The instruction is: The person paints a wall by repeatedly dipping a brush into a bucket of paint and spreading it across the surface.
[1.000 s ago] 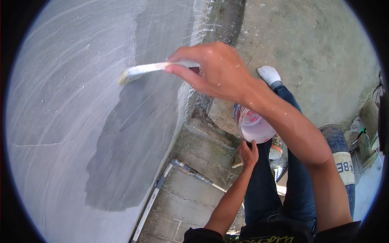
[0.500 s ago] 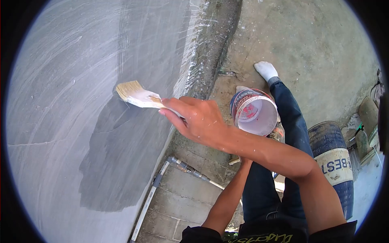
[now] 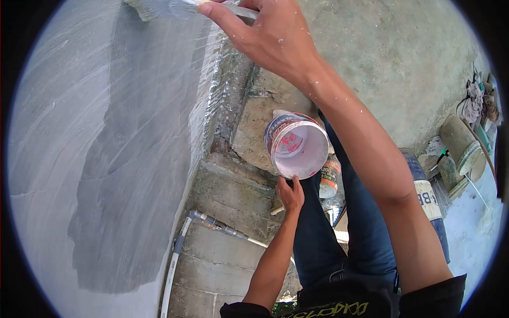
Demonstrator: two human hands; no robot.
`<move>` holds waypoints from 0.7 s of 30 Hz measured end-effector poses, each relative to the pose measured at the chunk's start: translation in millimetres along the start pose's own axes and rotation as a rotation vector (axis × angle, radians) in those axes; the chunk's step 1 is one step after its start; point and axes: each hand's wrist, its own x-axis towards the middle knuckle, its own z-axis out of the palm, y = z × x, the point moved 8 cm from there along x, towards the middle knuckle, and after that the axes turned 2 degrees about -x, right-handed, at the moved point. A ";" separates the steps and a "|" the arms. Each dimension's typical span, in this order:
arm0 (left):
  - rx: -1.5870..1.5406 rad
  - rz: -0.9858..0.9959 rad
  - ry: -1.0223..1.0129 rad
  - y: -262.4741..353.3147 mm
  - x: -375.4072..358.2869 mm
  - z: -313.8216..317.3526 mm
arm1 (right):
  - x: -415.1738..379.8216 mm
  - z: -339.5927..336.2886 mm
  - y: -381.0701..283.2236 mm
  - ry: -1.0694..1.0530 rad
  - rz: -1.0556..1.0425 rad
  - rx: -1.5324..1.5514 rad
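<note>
A wide paintbrush (image 3: 172, 7), cut off by the top edge, lies across the upper part of the grey wall (image 3: 53, 148). My right hand (image 3: 273, 37) is closed around its handle, with white specks on the skin. Below, my left hand (image 3: 290, 194) grips the near rim of a paint bucket (image 3: 305, 153), fingers hooked over the edge. The bucket leans with its mouth towards me, showing a whitish inside and pink marks at the bottom. A darker, wet-looking patch (image 3: 132, 175) runs down the wall beside pale streaks.
Grey and white pipes (image 3: 209, 220) run along the wall's foot over concrete blocks. A smaller labelled can (image 3: 328, 177) is beside my legs. To the right are a blue drum (image 3: 432, 204) with a white band and a heap of boards and cloths (image 3: 469, 132).
My right hand has moved up with the paintbrush to the top of the view. The bucket appears further left, and my left hand on its rim now shows.
</note>
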 end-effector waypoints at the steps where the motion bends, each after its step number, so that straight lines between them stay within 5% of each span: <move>1: -0.011 0.000 0.004 0.6 -1.1 0.6 | -7.9 1.8 10.7 0.047 0.025 0.034; 4: -0.012 -0.034 0.025 -3.4 -3.0 -1.4 | -37.2 10.7 67.4 0.173 0.141 -0.080; 10: -0.265 -0.105 0.013 -16.6 -7.4 -5.5 | -115.4 -26.4 132.0 -0.182 0.491 -0.109; 13: -0.373 -0.083 0.045 -10.2 -4.1 -21.8 | -151.4 -75.6 115.7 -0.341 0.533 -0.450; 21: -0.641 -0.060 0.005 3.9 -2.2 -88.2 | -205.1 -77.5 54.0 -0.706 0.345 -0.557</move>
